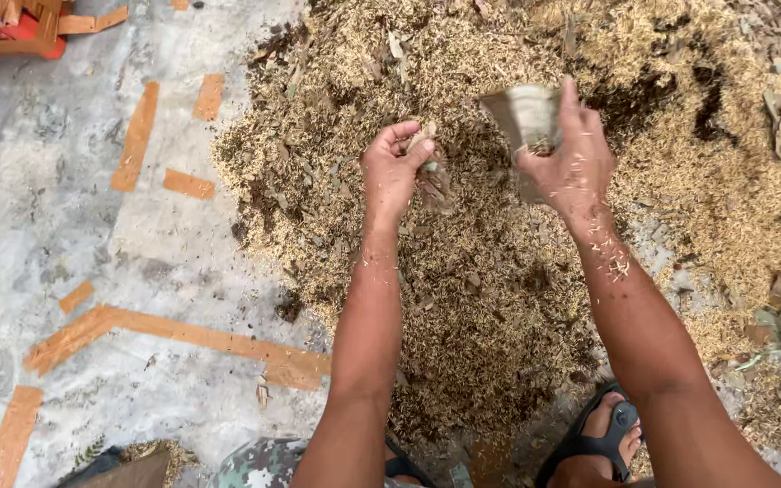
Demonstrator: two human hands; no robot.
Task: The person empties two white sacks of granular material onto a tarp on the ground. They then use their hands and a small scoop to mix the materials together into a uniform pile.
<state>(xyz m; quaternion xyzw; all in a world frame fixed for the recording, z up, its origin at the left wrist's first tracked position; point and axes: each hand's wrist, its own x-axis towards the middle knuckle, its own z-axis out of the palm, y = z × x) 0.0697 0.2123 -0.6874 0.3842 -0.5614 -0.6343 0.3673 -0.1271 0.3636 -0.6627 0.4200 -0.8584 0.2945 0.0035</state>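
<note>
Spread across the concrete floor point(65, 199), inlaid with orange strips: a broad heap of husks, dry leaves and dark soil point(499, 271). Above the heap's middle, right hand point(571, 163), grip pressed around a small blurred grey-green pot or bag point(526, 117), held tilted in the air, chaff stuck along the wrist. Just beside it, apart from the pot, left hand point(392, 172), grip pinched on a small clump of dry leaf bits point(427, 149). Down at the frame's lower edge, a black sandal point(603, 434) on the right foot.
</note>
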